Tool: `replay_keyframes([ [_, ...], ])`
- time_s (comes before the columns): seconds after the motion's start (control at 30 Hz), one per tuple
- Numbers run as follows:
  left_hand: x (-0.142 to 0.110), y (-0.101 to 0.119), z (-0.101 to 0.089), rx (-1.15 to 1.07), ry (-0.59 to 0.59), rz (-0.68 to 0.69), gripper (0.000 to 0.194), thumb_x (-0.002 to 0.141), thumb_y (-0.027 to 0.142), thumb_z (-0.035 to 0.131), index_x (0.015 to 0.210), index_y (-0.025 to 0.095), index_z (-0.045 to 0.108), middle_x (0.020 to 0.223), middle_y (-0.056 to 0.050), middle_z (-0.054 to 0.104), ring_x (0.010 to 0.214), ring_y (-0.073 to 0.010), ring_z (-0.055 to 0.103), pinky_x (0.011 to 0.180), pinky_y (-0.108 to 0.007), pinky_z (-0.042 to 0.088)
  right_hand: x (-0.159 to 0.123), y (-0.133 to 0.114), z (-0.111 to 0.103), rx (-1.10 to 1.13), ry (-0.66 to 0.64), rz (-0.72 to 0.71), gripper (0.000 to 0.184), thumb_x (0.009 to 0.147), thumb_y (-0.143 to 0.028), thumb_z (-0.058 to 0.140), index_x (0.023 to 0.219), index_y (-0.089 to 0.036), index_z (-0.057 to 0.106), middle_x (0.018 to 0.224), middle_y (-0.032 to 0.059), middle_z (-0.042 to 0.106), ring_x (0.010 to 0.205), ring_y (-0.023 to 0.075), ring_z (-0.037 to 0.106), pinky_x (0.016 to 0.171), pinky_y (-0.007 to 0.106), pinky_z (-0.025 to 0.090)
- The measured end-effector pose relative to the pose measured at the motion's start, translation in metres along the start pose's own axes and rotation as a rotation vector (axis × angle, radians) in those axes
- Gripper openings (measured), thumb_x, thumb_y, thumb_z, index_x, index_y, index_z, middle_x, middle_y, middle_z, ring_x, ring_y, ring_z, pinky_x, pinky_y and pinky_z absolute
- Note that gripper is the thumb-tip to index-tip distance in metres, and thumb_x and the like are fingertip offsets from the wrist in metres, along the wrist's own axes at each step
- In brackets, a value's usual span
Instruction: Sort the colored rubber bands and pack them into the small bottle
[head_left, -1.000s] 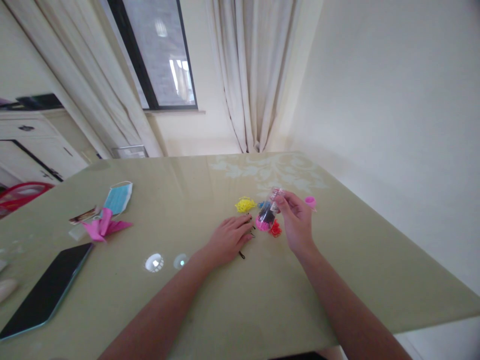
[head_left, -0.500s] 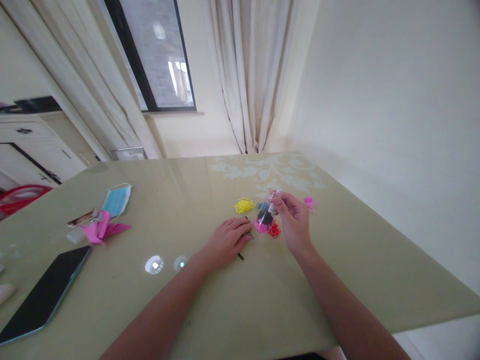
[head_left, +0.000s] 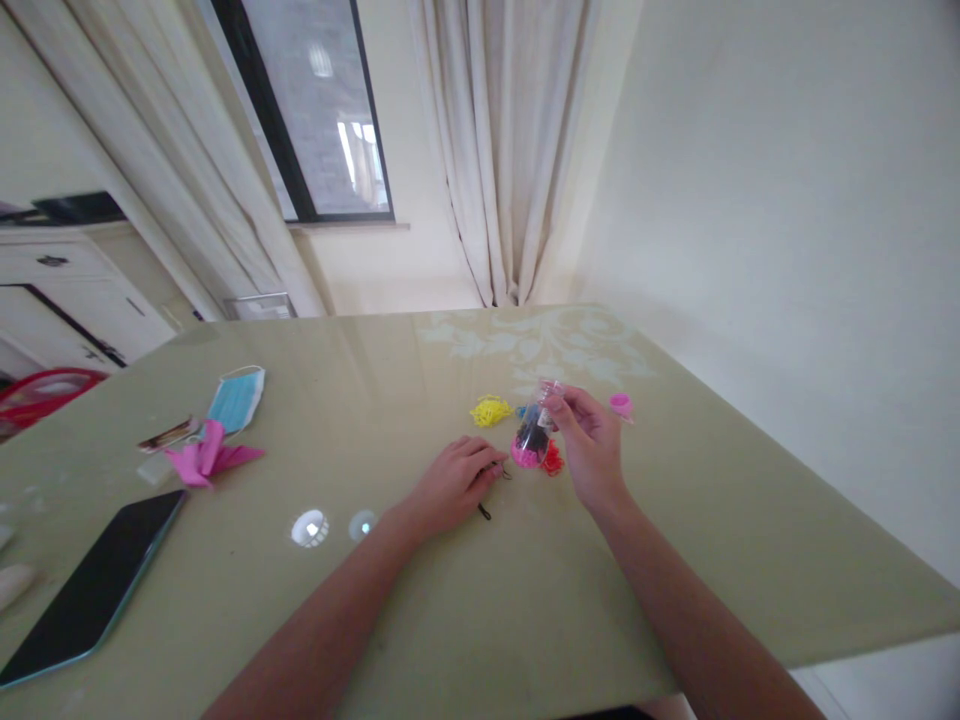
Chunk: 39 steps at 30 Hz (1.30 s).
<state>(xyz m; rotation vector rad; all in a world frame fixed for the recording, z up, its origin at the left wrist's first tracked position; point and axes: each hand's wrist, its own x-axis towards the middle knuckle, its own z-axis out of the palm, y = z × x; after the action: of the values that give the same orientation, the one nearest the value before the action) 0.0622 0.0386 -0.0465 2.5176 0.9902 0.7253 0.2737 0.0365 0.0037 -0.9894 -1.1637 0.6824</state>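
Note:
In my right hand point(head_left: 596, 440) is a small clear plastic bottle point(head_left: 536, 415), gripped by its upper end between thumb and fingers. It is tilted, and dark little bands show inside it. Pink bands point(head_left: 527, 455) show at its lower end; whether they are inside or behind it I cannot tell. My left hand point(head_left: 457, 480) rests on the table with its fingertips closed on thin black bands point(head_left: 505, 471), partly hidden under the fingers. Another black band point(head_left: 484, 511) lies below that hand. Yellow bands point(head_left: 490, 410) and red bands point(head_left: 553, 459) lie in piles close by.
A pink cup-like piece point(head_left: 621, 404) stands right of my right hand. On the left of the table point(head_left: 450, 620) lie a blue face mask point(head_left: 237, 399), a pink folded-paper bird point(head_left: 210, 456) and a dark tablet or phone point(head_left: 97, 585). A wall point(head_left: 787, 250) borders the table's right side.
My left fingers have drawn in the black bands a little; the black end above the fingertips no longer shows. My right hand holds the bottle almost unmoved.

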Motion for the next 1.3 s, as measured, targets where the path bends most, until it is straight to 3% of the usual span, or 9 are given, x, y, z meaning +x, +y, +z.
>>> replay_keyframes([
  [0.2,-0.001,0.010,-0.005,0.046,-0.108,0.095,0.035,0.107,0.038,0.052,0.137,0.028,0.066,0.142,-0.009,0.067,0.130,-0.0276,0.060,0.113,-0.048,0.046,-0.001,0.000,-0.001,0.017,-0.008,0.020,0.037,0.086,-0.055,0.080,0.103,-0.023,0.081,0.089,0.0050,0.078,0.075,0.0186,0.068,0.066,0.032,0.057],
  [0.4,-0.004,0.005,-0.024,-0.050,-0.142,0.035,0.035,0.108,0.035,0.048,0.093,0.023,0.077,0.091,-0.007,0.077,0.094,-0.0217,0.070,0.093,-0.037,0.054,-0.002,-0.002,-0.001,0.035,-0.006,0.024,0.037,0.085,-0.055,0.081,0.103,-0.023,0.082,0.088,0.0050,0.078,0.073,0.0176,0.067,0.064,0.030,0.056],
  [0.5,-0.012,-0.007,-0.036,-0.115,-0.110,-0.033,0.026,0.104,0.040,0.059,0.107,0.025,0.079,0.118,-0.009,0.077,0.115,-0.0248,0.068,0.104,-0.041,0.052,-0.002,-0.002,-0.001,0.043,-0.005,0.027,0.038,0.085,-0.056,0.082,0.103,-0.023,0.082,0.089,0.0053,0.079,0.073,0.0177,0.068,0.064,0.030,0.057],
  [0.57,-0.017,-0.014,-0.043,-0.126,-0.156,-0.109,0.051,0.086,0.048,0.082,0.132,0.027,0.073,0.145,-0.012,0.065,0.135,-0.0318,0.057,0.115,-0.048,0.046,-0.001,-0.001,0.000,0.046,-0.006,0.025,0.037,0.085,-0.055,0.082,0.103,-0.023,0.082,0.089,0.0051,0.079,0.073,0.0174,0.068,0.064,0.029,0.057],
  [0.67,-0.019,-0.017,-0.049,-0.143,-0.291,-0.204,0.089,0.062,0.047,0.098,0.143,0.029,0.066,0.154,-0.013,0.056,0.144,-0.0368,0.048,0.122,-0.053,0.038,-0.001,0.001,0.000,0.055,-0.013,0.023,0.035,0.086,-0.053,0.082,0.102,-0.023,0.082,0.088,0.0047,0.079,0.073,0.0171,0.069,0.064,0.029,0.057],
  [0.93,-0.011,-0.010,-0.034,-0.206,-0.204,-0.170,0.032,0.090,0.027,0.076,0.122,0.024,0.077,0.118,-0.009,0.071,0.112,-0.0250,0.066,0.102,-0.038,0.052,-0.001,0.004,0.000,0.066,-0.018,0.041,0.031,0.085,-0.051,0.083,0.102,-0.025,0.083,0.090,0.0045,0.080,0.073,0.0169,0.069,0.064,0.028,0.057],
  [1.07,-0.015,-0.018,-0.042,-0.135,-0.125,-0.220,0.047,0.078,0.034,0.089,0.122,0.026,0.077,0.124,-0.010,0.071,0.118,-0.0282,0.064,0.106,-0.042,0.050,-0.001,0.005,-0.001,0.076,-0.020,0.045,0.030,0.085,-0.049,0.083,0.103,-0.025,0.083,0.089,0.0039,0.080,0.074,0.0161,0.069,0.065,0.027,0.056],
  [1.17,-0.018,-0.021,-0.049,-0.158,-0.165,-0.246,0.061,0.068,0.035,0.094,0.126,0.027,0.076,0.132,-0.010,0.068,0.125,-0.0306,0.061,0.112,-0.044,0.048,-0.001,0.007,0.000,0.077,-0.037,0.052,0.031,0.085,-0.050,0.083,0.104,-0.025,0.083,0.091,0.0046,0.080,0.074,0.0166,0.069,0.065,0.028,0.057],
  [1.3,-0.015,-0.017,-0.047,-0.270,-0.239,-0.322,0.042,0.079,0.026,0.081,0.121,0.024,0.078,0.119,-0.008,0.071,0.104,-0.0239,0.070,0.095,-0.036,0.056,-0.002,0.010,0.000,0.069,-0.053,0.060,0.032,0.085,-0.050,0.084,0.104,-0.024,0.083,0.092,0.0051,0.080,0.074,0.0173,0.070,0.065,0.028,0.057],
])
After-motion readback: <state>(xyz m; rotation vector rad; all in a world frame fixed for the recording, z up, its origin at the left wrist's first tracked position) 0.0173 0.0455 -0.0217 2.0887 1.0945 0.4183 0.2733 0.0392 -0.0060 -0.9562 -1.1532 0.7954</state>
